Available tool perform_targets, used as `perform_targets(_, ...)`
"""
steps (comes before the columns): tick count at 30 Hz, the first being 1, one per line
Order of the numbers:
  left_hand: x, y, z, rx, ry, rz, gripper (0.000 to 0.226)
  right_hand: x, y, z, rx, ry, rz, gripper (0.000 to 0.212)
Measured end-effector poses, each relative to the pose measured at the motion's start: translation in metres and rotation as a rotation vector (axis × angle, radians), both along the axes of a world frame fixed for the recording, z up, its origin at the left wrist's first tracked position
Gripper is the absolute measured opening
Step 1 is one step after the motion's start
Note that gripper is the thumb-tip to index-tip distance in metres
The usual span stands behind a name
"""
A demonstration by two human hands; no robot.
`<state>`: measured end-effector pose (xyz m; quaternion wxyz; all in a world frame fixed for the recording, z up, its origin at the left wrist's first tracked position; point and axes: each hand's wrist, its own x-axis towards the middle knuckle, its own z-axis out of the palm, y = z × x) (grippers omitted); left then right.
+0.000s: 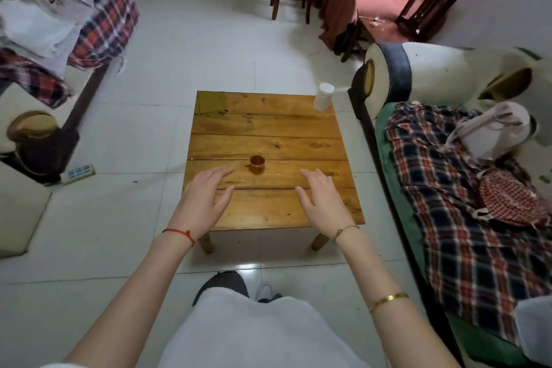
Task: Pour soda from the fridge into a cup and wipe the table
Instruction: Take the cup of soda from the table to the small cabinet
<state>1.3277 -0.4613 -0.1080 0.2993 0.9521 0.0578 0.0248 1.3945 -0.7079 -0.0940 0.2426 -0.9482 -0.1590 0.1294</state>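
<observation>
Head view, what is on the table?

**Kid:** Going from left to right, there is a green cloth at the far left corner. A small cup sits near the middle. A white tub stands at the far right corner.

**Friend:** What does the cup look like?

**Kid:** It is small and see-through. It stands up straight. It has brown drink in it, close to the top.

**Friend:** So is the pouring done?

**Kid:** I think so, since the cup is full. I can't see a soda bottle or a fridge. Maybe it got put away, but I can't tell.

**Friend:** What is left to do?

**Kid:** The wiping, I think. The cloth lies flat in its corner and no one is touching it. There may be a tiny wet spot just right of the cup, but it is too small to be sure.

**Friend:** What are the hands doing?

**Kid:** The left hand is over the near edge, left of the cup. Its fingers are straight and spread, and it holds nothing. The right hand is on the other side of the cup, spread wide too, and holds nothing. The cup is between them, a bit past the fingertips. Neither hand touches it.
</observation>
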Motion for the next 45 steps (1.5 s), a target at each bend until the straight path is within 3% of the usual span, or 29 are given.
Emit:
perform_targets(14, 0.093, 0.035, -0.024, -0.015, 0.101, 0.071, 0.044, 0.103, 0.023, -0.045, -0.04, 0.128, 0.055, 0.052)
perform_targets(26, 0.187, 0.062, -0.066, -0.165, 0.194, 0.129, 0.053, 0.201, 0.051, -0.092, 0.125, 0.236, -0.23, 0.037)
perform_targets(38, 0.252, 0.047, -0.195, -0.25, 0.47, 0.246, 0.059, 0.245, 0.074, -0.215, 0.127, 0.604, -0.384, 0.037)
perform_targets(45, 0.282, 0.031, -0.293, -0.258, 0.493, 0.261, 0.088, 0.274, 0.097, -0.313, 0.421, 0.86, -0.64, 0.032)
